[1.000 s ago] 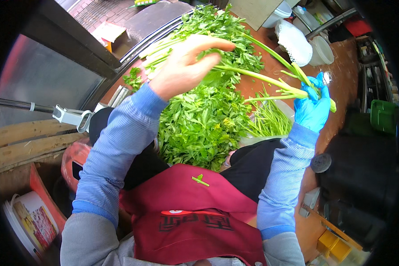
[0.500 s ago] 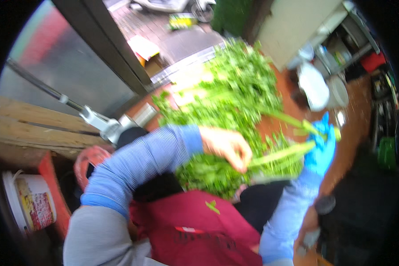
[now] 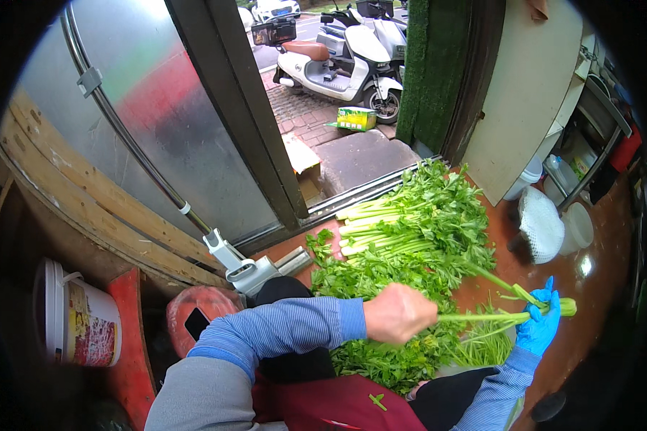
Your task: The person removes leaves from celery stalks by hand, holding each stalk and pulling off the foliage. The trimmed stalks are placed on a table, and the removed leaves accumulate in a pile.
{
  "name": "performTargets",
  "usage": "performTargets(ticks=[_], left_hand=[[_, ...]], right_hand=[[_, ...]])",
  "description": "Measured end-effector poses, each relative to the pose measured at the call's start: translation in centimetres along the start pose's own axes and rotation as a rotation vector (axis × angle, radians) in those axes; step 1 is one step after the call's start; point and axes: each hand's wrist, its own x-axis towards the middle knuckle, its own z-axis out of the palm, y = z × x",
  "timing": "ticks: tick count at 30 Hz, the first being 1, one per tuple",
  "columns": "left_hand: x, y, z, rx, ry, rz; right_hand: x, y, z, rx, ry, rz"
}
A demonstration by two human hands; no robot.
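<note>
Your bare left hand [image 3: 401,313] has come down from above the greens, where it was open a second ago, and is now curled in front of them; the view has also tipped up toward the doorway. From the left, a white bucket [image 3: 93,323] stands by a red panel [image 3: 131,337], then a red stool [image 3: 182,310] with a dark phone [image 3: 195,323] on it. Your left hand is closed into a loose fist, knuckles toward you; a stalk of the held celery [image 3: 485,317] runs into its right side, so you seem to have hold of it, though your fingertips are hidden. Beyond lies the celery heap [image 3: 381,233] on the floor, with thin green stems [image 3: 485,348] nearer your right hand [image 3: 538,327]. That gloved hand is wrapped round the celery near its base, the butt [image 3: 568,307] poking out past it, while a second stalk [image 3: 490,275] slants up toward the heap. Keeping the right grip firm and close to the base, and pulling along the stalk rather than across it, should spare it from snapping.
</note>
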Motion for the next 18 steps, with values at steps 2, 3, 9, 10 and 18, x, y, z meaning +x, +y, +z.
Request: performTargets(ticks=[2,3,9,10,18], left_hand=[[-0.7,-1.6,0.0,-0.509,0.553,-0.159],[-1.3,-3.5,-1.6,-0.684,0.632,-0.361],[-3.5,-4.1,-2.6,0.142,-0.062,-0.261],[-4.1,-5.1,-2.0,0.191,0.072,-0.298],[2.1,-0.7,-2.7,-0.797,0.614,-0.288]], right_hand=[[0.5,-1.3,-1.3,-0.050,0.042,-0.103],[0.7,-3.9,-2.9,-0.105,0.062,-0.210],[0.2,-1.4,0.1,-0.286,0.238,-0.369],[-0.5,0.1,2.0,-0.398,0.261,-0.396],[-0.4,-2.1,0.3,0.201,0.062,-0.201]])
